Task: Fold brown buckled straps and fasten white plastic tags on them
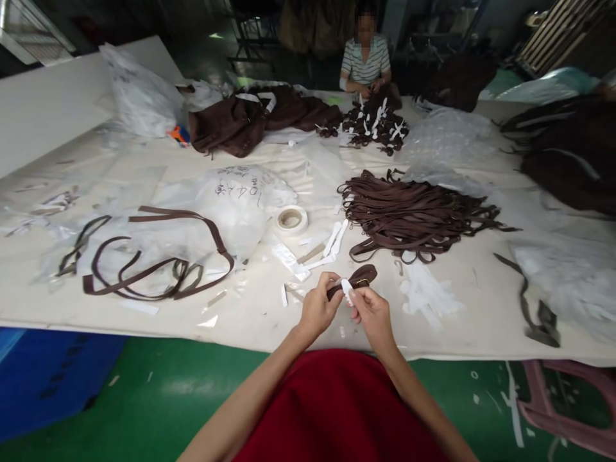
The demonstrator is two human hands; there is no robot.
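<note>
Just above the table's front edge, my left hand [317,307] is closed around a folded brown strap [362,276] with a brass-coloured buckle. A white paper strip [346,290] lies across the strap. My right hand [371,314] pinches the strip's lower end between thumb and fingers. Behind my hands, several white strips [332,244] are scattered beside a roll of white tape [291,220]. To the right of my right hand is a heap of white strips [430,295]. A big pile of brown straps [414,215] lies beyond it.
Loose brown straps [158,273] and a marked plastic bag [235,199] lie on the left. Farther back are brown bags [240,125] and a bundle of tagged brown pieces [373,125]. Across the table sits another person [366,61]. A pink stool [563,404] stands at lower right.
</note>
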